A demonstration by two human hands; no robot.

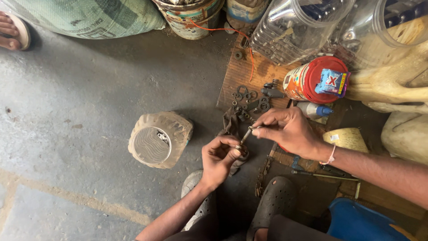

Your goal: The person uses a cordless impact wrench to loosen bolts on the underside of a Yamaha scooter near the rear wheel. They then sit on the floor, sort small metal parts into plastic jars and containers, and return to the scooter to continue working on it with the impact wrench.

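My left hand (219,157) pinches the lower end of a small metal bolt-like part (245,135) between thumb and fingers. My right hand (287,130) grips the upper end of the same part with its fingertips. Both hands hover over a dirty rag (229,125) at the edge of a wooden board (243,73). Several dark washers and rings (249,103) lie scattered on the board just beyond my hands.
A dusty plastic jar (158,139) lies on the concrete floor to the left. A red-lidded tin (314,79), a small blue-capped bottle (314,110), clear plastic jars (294,29) and paint buckets (189,15) stand behind. Another person's foot (11,30) shows top left. My sandals (274,201) are below.
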